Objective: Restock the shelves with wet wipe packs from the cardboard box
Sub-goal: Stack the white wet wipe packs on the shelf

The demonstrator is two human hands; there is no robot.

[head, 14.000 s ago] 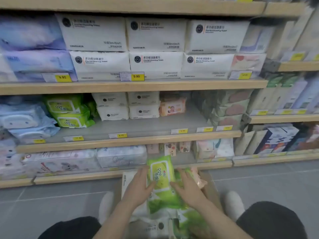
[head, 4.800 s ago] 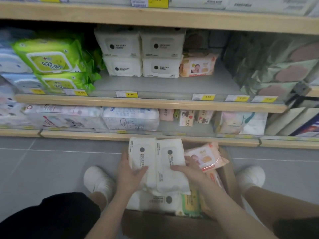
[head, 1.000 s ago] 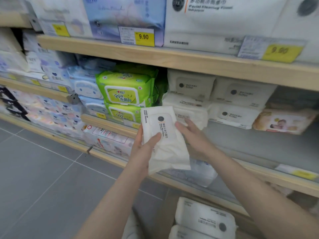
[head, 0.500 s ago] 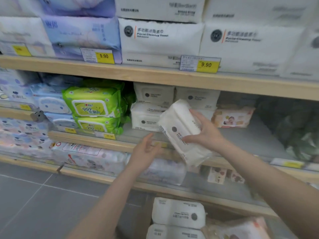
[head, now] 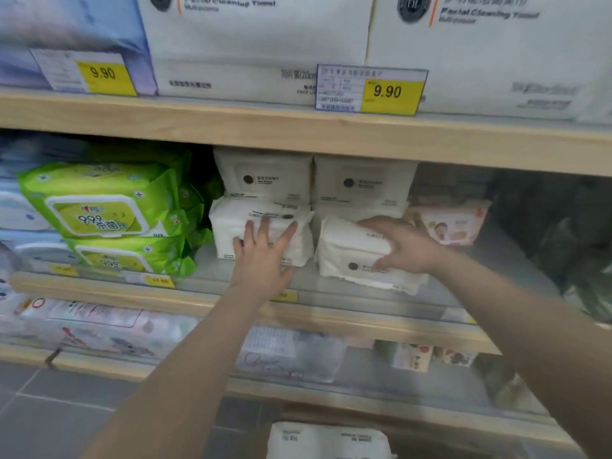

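The right hand lies over a soft white rectangular wet wipe pack on the middle wooden shelf, fingers curled over its top rear edge and thumb against its front face, so the hand holds the pack. The pack sits tilted, long axis running along the shelf's front edge, directly in front of the right-hand stack of white packs and near the shelf's front lip. The left hand is open, its straight spread fingers pressing flat on the front of a second white pack, which sits below the left-hand stack. In my judgement the right-hand pack needs pushing straight back and levelling; the right hand is the nearer. Green plastic packs stand just left, a pink pack just right. Shelf surface is pale grey with a wooden edge; grey tiled floor lies below, where more white packs show at the bottom edge.
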